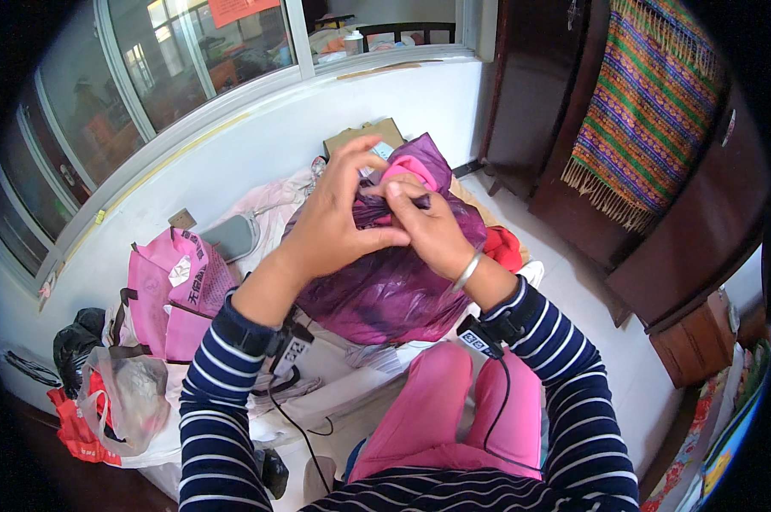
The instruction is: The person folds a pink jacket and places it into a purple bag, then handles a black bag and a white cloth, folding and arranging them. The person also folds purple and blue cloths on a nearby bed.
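Note:
A large purple plastic bag (pixel 379 294), stuffed full, rests before my knees, its top gathered and bunched. Pink fabric (pixel 411 168) shows inside the loose upper part of the bag. My right hand (pixel 427 221), with a bangle at the wrist, grips the gathered purple plastic between thumb and fingers. Just left of it, my left hand (pixel 337 205) is curved with thumb and fingers apart, its thumb tip close to my right hand. Whether its fingertips touch the plastic is hard to tell.
Left of the bag are a pink tote bag (pixel 174 294), a grey container (pixel 232 237), and a clear plastic bag (pixel 132 400). Red cloth (pixel 504 248) lies at the purple bag's right. A cardboard box (pixel 366 136) stands behind. Dark cabinets with a striped cloth (pixel 648 115) stand right. Cables hang from both wrists.

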A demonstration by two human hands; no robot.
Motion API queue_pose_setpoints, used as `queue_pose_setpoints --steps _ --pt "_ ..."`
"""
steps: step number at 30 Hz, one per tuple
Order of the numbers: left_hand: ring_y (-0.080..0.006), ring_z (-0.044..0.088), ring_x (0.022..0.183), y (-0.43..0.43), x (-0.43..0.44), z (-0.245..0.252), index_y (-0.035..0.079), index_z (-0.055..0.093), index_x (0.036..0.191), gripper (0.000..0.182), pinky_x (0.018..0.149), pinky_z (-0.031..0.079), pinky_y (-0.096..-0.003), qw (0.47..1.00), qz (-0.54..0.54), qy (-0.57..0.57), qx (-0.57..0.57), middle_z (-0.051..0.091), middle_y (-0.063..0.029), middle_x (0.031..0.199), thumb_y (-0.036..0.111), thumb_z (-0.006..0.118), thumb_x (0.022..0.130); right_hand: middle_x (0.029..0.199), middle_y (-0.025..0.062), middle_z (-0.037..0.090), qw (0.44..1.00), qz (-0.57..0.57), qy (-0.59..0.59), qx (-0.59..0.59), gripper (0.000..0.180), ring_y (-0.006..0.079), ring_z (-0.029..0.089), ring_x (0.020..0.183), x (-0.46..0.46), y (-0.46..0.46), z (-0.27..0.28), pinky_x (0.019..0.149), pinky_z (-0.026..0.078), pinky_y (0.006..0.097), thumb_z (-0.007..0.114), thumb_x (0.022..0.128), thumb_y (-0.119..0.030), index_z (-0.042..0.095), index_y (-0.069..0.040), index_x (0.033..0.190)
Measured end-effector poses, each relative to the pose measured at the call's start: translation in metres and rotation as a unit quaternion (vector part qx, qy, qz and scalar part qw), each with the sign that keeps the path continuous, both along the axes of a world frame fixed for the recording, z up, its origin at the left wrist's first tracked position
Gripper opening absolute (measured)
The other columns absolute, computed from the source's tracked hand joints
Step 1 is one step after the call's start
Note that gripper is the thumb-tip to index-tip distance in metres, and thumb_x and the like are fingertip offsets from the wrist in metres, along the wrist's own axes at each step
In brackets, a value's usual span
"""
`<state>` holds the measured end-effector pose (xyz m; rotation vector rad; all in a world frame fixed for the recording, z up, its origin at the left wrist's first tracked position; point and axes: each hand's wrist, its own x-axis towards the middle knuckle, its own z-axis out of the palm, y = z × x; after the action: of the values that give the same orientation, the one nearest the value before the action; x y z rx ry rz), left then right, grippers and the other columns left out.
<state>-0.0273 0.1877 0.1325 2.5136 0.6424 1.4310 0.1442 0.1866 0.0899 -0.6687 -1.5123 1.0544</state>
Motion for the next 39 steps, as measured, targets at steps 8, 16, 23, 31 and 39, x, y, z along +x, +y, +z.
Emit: queue_pose_setpoints --steps 8,16,23,31,39 --pt "-0.0244 0.061 0.112 0.088 -0.025 -0.042 0.004 0.064 0.097 0.017 0.101 0.043 -0.0406 0.948 -0.061 0.177 -0.256 0.068 -0.0091 0.106 0.000 0.062 0.080 0.118 0.0135 0.057 0.875 -0.025 -0.354 0.329 0.011 0.0306 0.063 0.086 0.030 0.004 -0.006 0.081 0.051 0.0363 0.065 0.088 -0.013 0.068 -0.003 0.088" --pt "-0.0186 0.069 0.082 0.122 -0.012 -0.040 -0.006 0.064 0.109 0.026 0.076 0.056 -0.0305 0.817 -0.135 -0.045 -0.559 0.070 -0.0130 0.095 0.014 0.053 0.097 0.120 0.0150 0.057 0.686 -0.303 -0.510 0.422 0.018 0.0278 0.060 0.097 0.020 0.076 -0.019 0.082 0.045 0.0403 0.056 0.085 -0.021 0.066 -0.009 0.093" --pt "-0.0154 0.068 0.095 0.135 -0.019 -0.072 -0.003 0.059 0.124 0.031 0.085 0.058 -0.0305 0.805 -0.076 -0.137 -0.572 0.069 -0.0103 0.110 0.004 0.060 0.094 0.096 0.0097 0.059 0.735 -0.353 -0.431 0.386 0.019 0.0261 0.060 0.091 -0.013 0.084 -0.057 0.077 0.047 0.0411 0.056 0.085 -0.020 0.069 -0.006 0.087" --pt "-0.0152 0.066 0.076 0.228 -0.094 -0.110 -0.007 0.069 0.107 0.022 0.071 0.052 -0.0257 0.892 0.149 -0.099 -0.415 0.072 -0.0087 0.092 0.006 0.056 0.094 0.100 0.0140 0.062 0.698 -0.350 -0.355 0.514 0.018 0.0271 0.058 0.098 0.018 0.080 -0.082 0.104 0.038 0.0443 0.057 0.082 -0.020 0.067 -0.006 0.085" --pt "-0.0230 0.067 0.065 0.255 -0.161 -0.239 0.001 0.072 0.077 0.020 0.065 0.051 -0.0369 0.851 0.433 0.205 -0.215 0.068 -0.0158 0.068 0.018 0.066 0.083 0.086 0.0063 0.052 0.835 -0.188 -0.388 0.341 0.020 0.0260 0.053 0.089 0.054 0.014 -0.155 0.085 0.045 0.0443 0.066 0.084 -0.026 0.058 -0.008 0.079"
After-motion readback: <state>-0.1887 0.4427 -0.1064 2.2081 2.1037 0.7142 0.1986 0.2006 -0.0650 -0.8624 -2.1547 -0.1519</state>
